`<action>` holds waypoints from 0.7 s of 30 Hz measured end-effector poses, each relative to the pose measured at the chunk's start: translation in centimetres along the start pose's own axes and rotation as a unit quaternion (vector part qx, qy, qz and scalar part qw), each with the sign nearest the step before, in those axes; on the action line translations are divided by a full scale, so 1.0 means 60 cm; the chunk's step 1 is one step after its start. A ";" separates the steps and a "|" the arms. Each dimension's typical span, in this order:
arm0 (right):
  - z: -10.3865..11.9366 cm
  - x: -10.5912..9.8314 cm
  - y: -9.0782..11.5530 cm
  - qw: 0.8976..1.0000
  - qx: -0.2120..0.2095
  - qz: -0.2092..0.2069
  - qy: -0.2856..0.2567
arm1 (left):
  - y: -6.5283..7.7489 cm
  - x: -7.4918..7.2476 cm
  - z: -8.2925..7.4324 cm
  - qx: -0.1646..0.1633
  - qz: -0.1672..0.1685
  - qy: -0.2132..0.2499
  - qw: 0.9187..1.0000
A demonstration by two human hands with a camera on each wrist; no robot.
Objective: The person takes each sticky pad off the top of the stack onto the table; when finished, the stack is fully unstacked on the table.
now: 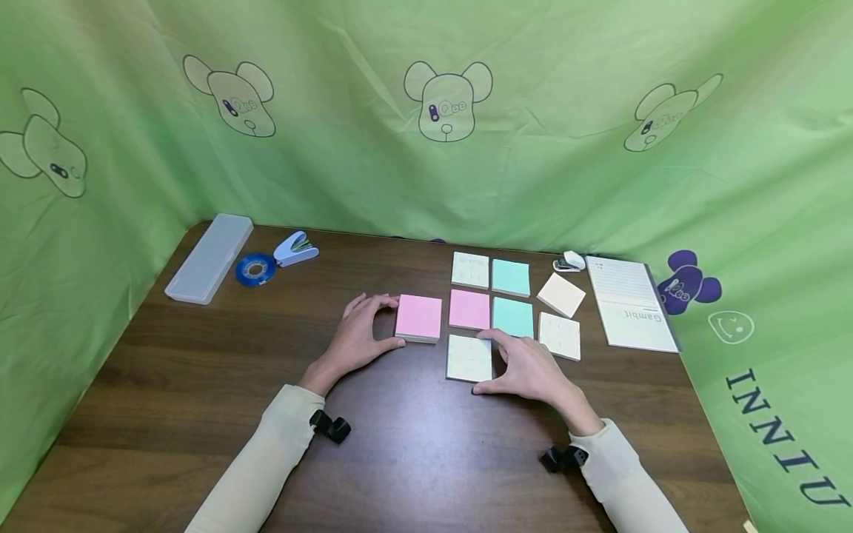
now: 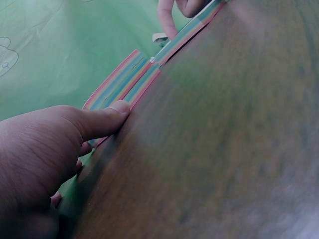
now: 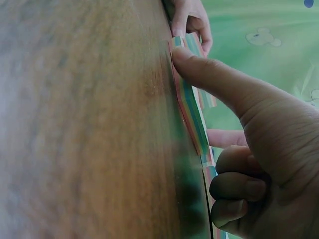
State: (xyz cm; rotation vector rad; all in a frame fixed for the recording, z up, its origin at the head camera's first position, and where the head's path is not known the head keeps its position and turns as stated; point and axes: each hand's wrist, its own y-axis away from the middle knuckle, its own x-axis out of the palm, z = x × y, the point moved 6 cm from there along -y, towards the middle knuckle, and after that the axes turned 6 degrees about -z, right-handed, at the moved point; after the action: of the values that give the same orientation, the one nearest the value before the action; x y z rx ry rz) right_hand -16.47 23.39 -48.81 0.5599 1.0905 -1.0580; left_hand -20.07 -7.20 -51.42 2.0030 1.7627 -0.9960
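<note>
My left hand (image 1: pixel 356 333) grips a thick stack of sticky notes with a pink top (image 1: pixel 418 317), thumb at its near left corner and fingertips at the far left one. Bands of pink, blue and yellow show along the stack's side (image 2: pixel 117 77) in the left wrist view. To the right, my right hand (image 1: pixel 526 364) holds a white-topped sticky note pad (image 1: pixel 468 358) between thumb and index finger. The other fingers of that hand are curled in the right wrist view, and the pad's striped edge (image 3: pixel 189 107) shows under the thumb.
Behind lie another pink pad (image 1: pixel 469 309), teal pads (image 1: pixel 511 277) and white and cream pads (image 1: pixel 561 295). A white stapler (image 1: pixel 570 261) and a lined notebook (image 1: pixel 629 303) are at right. Far left are a translucent case (image 1: pixel 209 259), blue tape roll (image 1: pixel 255 269) and blue stapler (image 1: pixel 296 249).
</note>
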 end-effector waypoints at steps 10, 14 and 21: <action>0.004 -0.008 0.000 1.000 -0.005 -0.012 -0.011 | 0.000 0.000 0.000 -0.001 0.000 0.001 1.000; 0.008 -0.014 -0.004 1.000 -0.012 -0.020 -0.013 | 0.001 -0.001 0.000 -0.003 0.000 0.001 1.000; 0.020 -0.023 -0.016 0.999 -0.017 -0.026 -0.012 | 0.002 -0.002 -0.001 -0.002 0.000 0.000 1.000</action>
State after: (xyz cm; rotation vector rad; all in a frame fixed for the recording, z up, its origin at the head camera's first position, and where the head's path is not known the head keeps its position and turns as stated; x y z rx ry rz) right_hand -16.92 22.57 -46.95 0.4944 1.1053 -1.0861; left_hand -19.94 -7.27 -51.28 2.0008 1.7633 -0.9907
